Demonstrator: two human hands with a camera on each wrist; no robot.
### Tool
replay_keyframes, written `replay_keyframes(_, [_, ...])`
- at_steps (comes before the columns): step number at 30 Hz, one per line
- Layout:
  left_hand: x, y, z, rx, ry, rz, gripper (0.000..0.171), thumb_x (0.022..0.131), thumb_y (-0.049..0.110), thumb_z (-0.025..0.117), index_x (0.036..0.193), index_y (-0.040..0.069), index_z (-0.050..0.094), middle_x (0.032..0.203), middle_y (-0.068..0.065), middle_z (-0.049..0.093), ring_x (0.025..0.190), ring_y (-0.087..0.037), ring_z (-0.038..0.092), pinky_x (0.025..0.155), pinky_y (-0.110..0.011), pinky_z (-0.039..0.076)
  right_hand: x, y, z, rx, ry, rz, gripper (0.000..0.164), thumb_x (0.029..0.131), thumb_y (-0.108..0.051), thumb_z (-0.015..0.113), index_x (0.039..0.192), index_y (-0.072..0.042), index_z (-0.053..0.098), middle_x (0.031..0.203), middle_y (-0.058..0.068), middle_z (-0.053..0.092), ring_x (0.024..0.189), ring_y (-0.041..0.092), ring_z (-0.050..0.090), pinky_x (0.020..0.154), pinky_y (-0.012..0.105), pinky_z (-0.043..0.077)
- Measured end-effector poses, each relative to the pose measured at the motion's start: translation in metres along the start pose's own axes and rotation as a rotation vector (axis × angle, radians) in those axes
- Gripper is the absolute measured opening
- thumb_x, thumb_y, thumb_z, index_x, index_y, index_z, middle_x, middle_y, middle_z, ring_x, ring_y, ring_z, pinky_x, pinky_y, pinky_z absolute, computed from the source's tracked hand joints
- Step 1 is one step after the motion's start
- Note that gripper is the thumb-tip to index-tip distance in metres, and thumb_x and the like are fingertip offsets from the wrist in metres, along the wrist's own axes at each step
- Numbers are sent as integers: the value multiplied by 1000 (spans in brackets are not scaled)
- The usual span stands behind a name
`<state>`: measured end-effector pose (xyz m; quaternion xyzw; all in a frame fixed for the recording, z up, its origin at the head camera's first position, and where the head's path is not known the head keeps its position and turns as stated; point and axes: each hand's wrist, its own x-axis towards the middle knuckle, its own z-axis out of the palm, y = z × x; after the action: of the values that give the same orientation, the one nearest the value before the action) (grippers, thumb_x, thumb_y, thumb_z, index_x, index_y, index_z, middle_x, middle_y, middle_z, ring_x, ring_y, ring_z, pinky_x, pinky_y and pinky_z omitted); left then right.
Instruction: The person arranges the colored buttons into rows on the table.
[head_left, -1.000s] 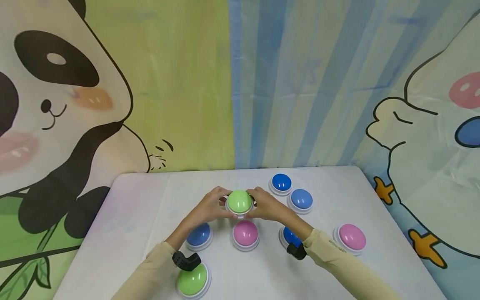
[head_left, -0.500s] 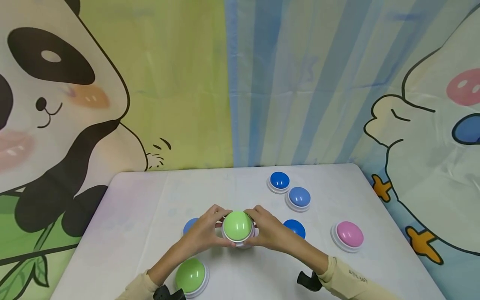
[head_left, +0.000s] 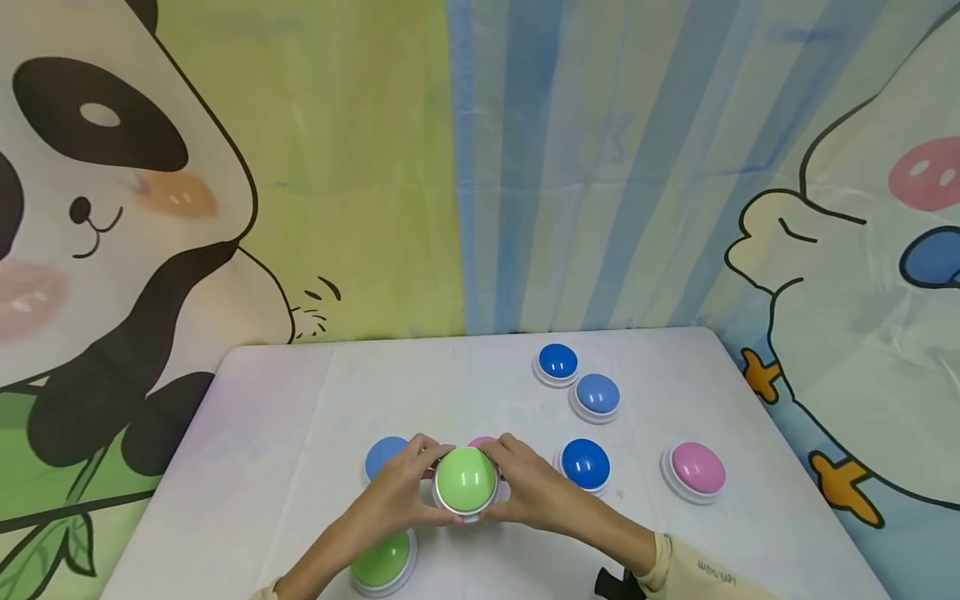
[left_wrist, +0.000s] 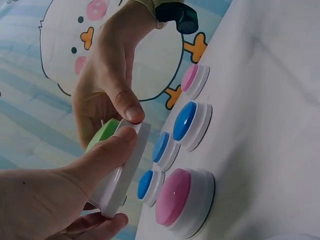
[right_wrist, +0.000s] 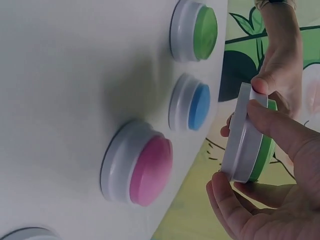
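Note:
Between both hands, above the table, is a green-domed push button with a white base. My left hand grips its left side, and my right hand grips its right side; thumbs and fingers curl round the white rim. In the left wrist view the button is tilted, held clear of the table. Behind it stands a pink button, mostly hidden by the hands in the head view. A blue button sits beyond my left hand, and another green button lies partly under my left forearm.
On the white table, a dark blue button stands right of my right hand. Farther back are two more blue buttons, one lighter and one darker. A pink button is at the right. Printed cloth hangs behind.
Both hands have brought the green button nearer to me, from behind the pink button to in front of it, and slightly left. The other buttons stay put.

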<state>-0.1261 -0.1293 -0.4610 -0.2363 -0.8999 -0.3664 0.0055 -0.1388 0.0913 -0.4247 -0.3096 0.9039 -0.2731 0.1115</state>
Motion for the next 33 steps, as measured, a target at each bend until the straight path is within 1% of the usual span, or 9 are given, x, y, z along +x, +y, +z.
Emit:
replay_keyframes(3, [-5, 3, 0, 22, -11, -21, 81, 55, 49, 82, 123, 14, 55, 101, 9, 47, 87, -8, 59, 74, -21, 53, -2, -1, 4, 10, -16, 9, 67, 66, -30, 81, 123, -14, 49, 106, -2, 53, 95, 5, 50, 81, 19, 51])
replay_keyframes(5, [-7, 5, 1, 40, -11, -25, 80, 55, 47, 83, 122, 14, 55, 101, 9, 47, 87, -7, 57, 73, -20, 52, -3, -2, 5, 11, -21, 17, 66, 66, -30, 81, 121, -13, 50, 105, -2, 53, 94, 5, 51, 81, 19, 52])
replay_keyframes(10, [-13, 7, 8, 81, 12, 15, 77, 54, 43, 84, 120, 14, 56, 98, 10, 46, 83, -2, 51, 70, -18, 49, -8, -3, 8, -7, -27, 12, 68, 65, -30, 81, 122, -11, 50, 107, -1, 53, 96, 6, 51, 83, 22, 52])
replay_keyframes(13, [-17, 8, 11, 85, 17, 34, 77, 53, 43, 85, 118, 15, 57, 96, 11, 46, 81, 0, 49, 69, -17, 48, -14, -4, 11, -17, -31, 5, 68, 65, -33, 81, 121, -11, 50, 108, -1, 53, 97, 6, 51, 83, 22, 52])
replay_keyframes(18, [-26, 14, 13, 72, -3, 20, 75, 53, 49, 83, 117, 19, 56, 95, 13, 44, 81, 2, 47, 71, -17, 48, -22, -5, 17, -2, -40, -7, 70, 64, -32, 82, 122, -13, 48, 109, -4, 52, 96, 4, 49, 82, 19, 51])
replay_keyframes(23, [-34, 19, 16, 126, -24, 17, 73, 53, 52, 81, 114, 20, 57, 94, 13, 44, 82, 1, 48, 74, -20, 49, -29, -5, 23, 41, -59, -26, 70, 65, -33, 81, 123, -15, 46, 113, -4, 51, 99, 3, 50, 84, 20, 51])
replay_keyframes(25, [-35, 22, 19, 145, -33, 29, 72, 53, 52, 81, 113, 19, 57, 93, 12, 44, 82, 0, 49, 74, -21, 50, -33, -4, 24, 57, -67, -20, 70, 65, -34, 81, 123, -15, 47, 115, -4, 51, 101, 3, 50, 85, 20, 51])
replay_keyframes(29, [-34, 27, 28, 162, -67, 43, 74, 54, 53, 80, 115, 18, 56, 93, 11, 45, 82, 0, 49, 74, -19, 50, -43, 2, 24, 74, -82, 7, 69, 65, -34, 81, 123, -14, 48, 107, -7, 51, 95, 0, 50, 81, 17, 50])
replay_keyframes(33, [-31, 32, 37, 157, -108, 34, 74, 55, 52, 80, 116, 17, 55, 93, 10, 45, 82, 0, 46, 72, -17, 47, -50, 9, 27, 79, -83, 25, 69, 64, -32, 82, 121, -12, 49, 99, -9, 49, 91, -2, 48, 78, 17, 51])
